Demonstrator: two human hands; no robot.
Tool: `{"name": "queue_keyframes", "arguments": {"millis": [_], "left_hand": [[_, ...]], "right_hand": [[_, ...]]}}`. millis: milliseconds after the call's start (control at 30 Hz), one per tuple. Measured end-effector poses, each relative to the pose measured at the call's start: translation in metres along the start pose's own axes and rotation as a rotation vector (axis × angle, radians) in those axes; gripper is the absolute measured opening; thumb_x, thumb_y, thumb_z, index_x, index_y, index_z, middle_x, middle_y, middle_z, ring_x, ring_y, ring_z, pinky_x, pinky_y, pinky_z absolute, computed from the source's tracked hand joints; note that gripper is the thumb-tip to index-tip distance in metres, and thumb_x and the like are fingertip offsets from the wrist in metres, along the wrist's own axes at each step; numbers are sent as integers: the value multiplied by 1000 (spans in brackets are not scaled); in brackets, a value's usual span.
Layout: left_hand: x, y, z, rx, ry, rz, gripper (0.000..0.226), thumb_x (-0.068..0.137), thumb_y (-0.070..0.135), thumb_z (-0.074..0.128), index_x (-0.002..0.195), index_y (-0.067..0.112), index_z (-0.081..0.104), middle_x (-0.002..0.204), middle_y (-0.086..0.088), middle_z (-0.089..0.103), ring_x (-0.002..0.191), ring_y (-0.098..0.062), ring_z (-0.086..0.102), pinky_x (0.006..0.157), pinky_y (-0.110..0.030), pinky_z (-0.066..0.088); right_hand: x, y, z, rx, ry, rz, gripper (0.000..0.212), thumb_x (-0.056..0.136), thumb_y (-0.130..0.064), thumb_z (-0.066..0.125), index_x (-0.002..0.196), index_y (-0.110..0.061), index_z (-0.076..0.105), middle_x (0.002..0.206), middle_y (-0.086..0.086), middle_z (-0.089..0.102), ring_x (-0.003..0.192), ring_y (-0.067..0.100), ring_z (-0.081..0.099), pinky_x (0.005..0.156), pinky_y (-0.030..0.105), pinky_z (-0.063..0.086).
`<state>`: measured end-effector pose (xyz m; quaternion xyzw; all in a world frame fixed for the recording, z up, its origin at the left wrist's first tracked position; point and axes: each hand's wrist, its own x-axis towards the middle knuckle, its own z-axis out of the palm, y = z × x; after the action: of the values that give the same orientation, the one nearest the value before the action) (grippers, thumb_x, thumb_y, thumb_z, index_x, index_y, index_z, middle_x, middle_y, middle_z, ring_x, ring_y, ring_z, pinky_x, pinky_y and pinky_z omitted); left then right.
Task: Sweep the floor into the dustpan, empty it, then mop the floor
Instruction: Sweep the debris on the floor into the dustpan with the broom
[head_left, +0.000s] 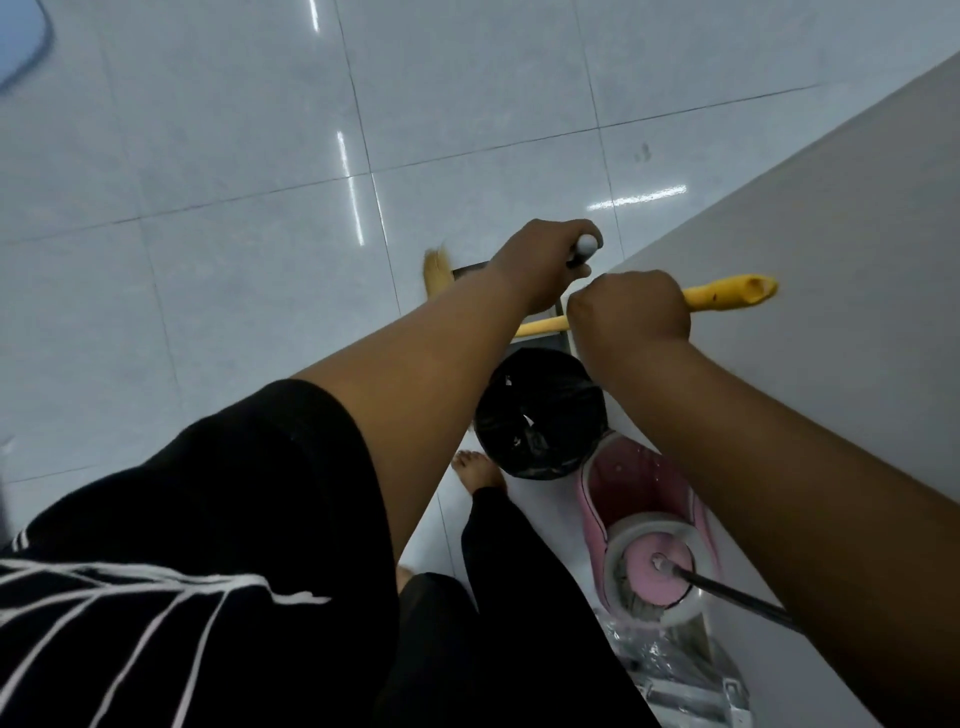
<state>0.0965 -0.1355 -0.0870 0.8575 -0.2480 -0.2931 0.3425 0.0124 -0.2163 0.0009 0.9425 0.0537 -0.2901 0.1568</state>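
Black sleeve (234, 467) nearest, left grip (540, 265) clasps the white-capped dustpan handle (587, 244) while, just beside it, right grip (631, 317) clasps the yellow broom handle (727, 293).

On the right stood a plain beige wall (857, 260); glossy pale grey floor tiles (234, 156) carried streaky light reflections (350, 192).

Grey wall (857, 260) along the right; blue-edged thing (23, 47) at top left; crumpled clear plastic (670, 670) by the wall
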Motion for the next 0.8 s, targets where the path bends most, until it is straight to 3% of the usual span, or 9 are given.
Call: {"name": "queue_keyframes", "arguments": {"millis": [133,300,400,500,633,733,800], "left_hand": [[-26,-11,-16,-54,57,-40,19,89,11,61,107,15,65,93,8,62,75,5,53,68,-15,38],[-87,-36,-53,-130,209,-170,20,89,12,64,109,13,65,104,-2,68,87,-11,57,74,-18,46],[-133,-51,-74,-233,345,-283,19,87,14,67,106,14,65,98,-2,68,75,-6,57,60,-6,43],[-184,-72,-92,-308,502,-412,19,85,17,69,104,17,66,92,1,66,67,3,55,53,-3,41],[-258,-109,-111,-377,715,-551,20,81,20,74,99,18,68,89,5,65,72,-1,56,56,-4,43],[-317,-141,-122,-404,834,-651,27,78,24,78,104,21,70,98,9,67,88,-5,61,74,-9,47],[-355,-162,-128,-384,881,-720,32,77,30,78,108,21,71,101,12,67,94,-4,61,76,-5,44]], "right_hand": [[-24,-20,-12,-67,29,-66,28,91,-17,52,66,-14,39,56,1,34,45,15,28,47,27,21],[-49,-45,-32,-127,57,-182,35,86,-15,53,58,-17,32,54,-1,34,43,15,29,43,25,15],[-61,-65,-51,-162,80,-292,33,84,-14,54,58,-17,33,54,0,35,43,16,31,43,25,16],[-71,-94,-71,-231,126,-416,37,82,-12,55,56,-17,30,53,-1,35,43,15,31,44,24,18],[-81,-136,-93,-352,153,-556,37,82,-15,57,57,-18,31,56,-1,37,44,15,32,43,23,18],[-85,-169,-112,-451,157,-640,37,82,-18,60,59,-20,31,59,-3,40,46,14,37,44,23,21],[-91,-190,-124,-518,158,-680,36,81,-16,60,60,-20,31,61,-4,42,48,13,39,44,23,22]]}}
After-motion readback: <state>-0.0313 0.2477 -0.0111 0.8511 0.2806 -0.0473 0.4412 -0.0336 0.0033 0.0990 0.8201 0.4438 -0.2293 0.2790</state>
